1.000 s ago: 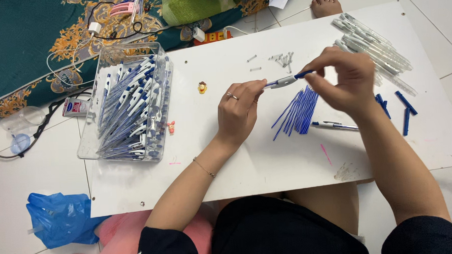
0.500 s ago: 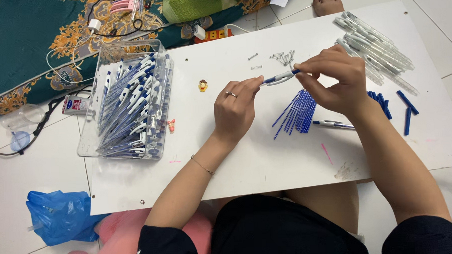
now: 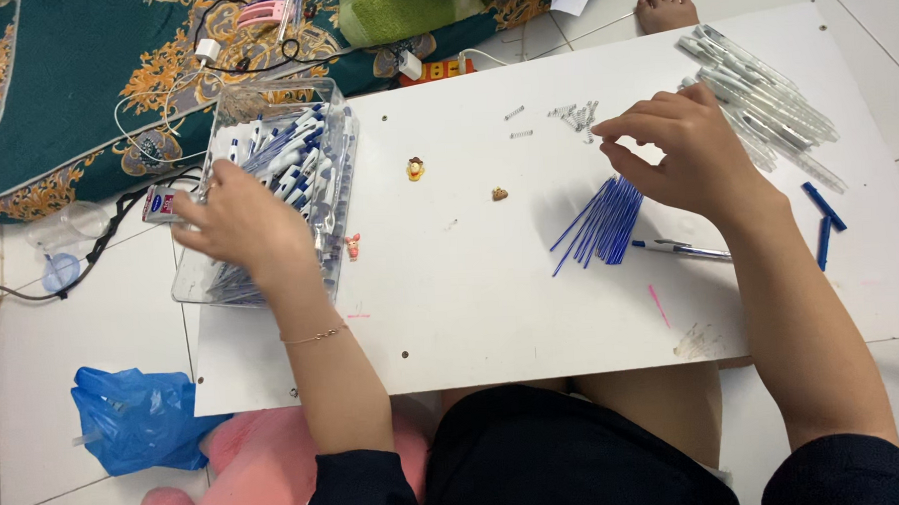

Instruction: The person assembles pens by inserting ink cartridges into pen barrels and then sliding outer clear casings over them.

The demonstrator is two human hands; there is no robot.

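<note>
Whereas half a second ago both hands met over the middle of the white board [image 3: 491, 311] with a pen held between them, the left hand [image 3: 237, 222] has now swung out over the clear plastic box [image 3: 265, 100] of finished blue-and-white pens [image 3: 297, 153] at the board's left edge, its fingers curled downward, and whether they grip anything cannot be told. That pen is gone from between the hands. Meanwhile the right hand [image 3: 680, 150] has moved up toward the scatter of small metal springs [image 3: 574, 114], thumb and forefinger drawn close together just beside them. Below it lie the fanned blue refills [image 3: 603, 222] and, to its right, the clear pen barrels [image 3: 763, 97], both unmoved
</note>
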